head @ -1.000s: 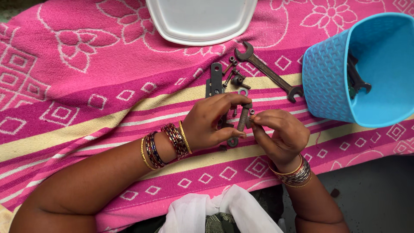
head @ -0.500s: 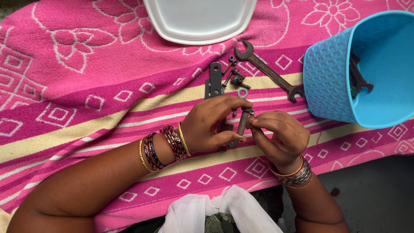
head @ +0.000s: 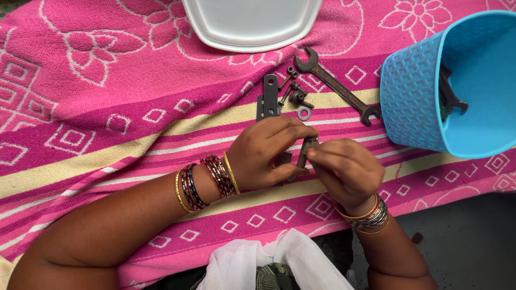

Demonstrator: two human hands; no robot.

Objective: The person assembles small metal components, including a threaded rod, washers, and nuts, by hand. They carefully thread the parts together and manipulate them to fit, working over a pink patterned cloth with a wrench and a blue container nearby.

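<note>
No packages, labels, signs or screens in view. Closest things to packaging are two unmarked plastic containers: a textured light-blue plastic tub (head: 414, 102) tipped on its side at the right edge of the pink patterned cloth, and a plain white plastic tray (head: 251, 24) at the top centre, partly cut off by the frame. Neither shows any sticker or print.
</note>
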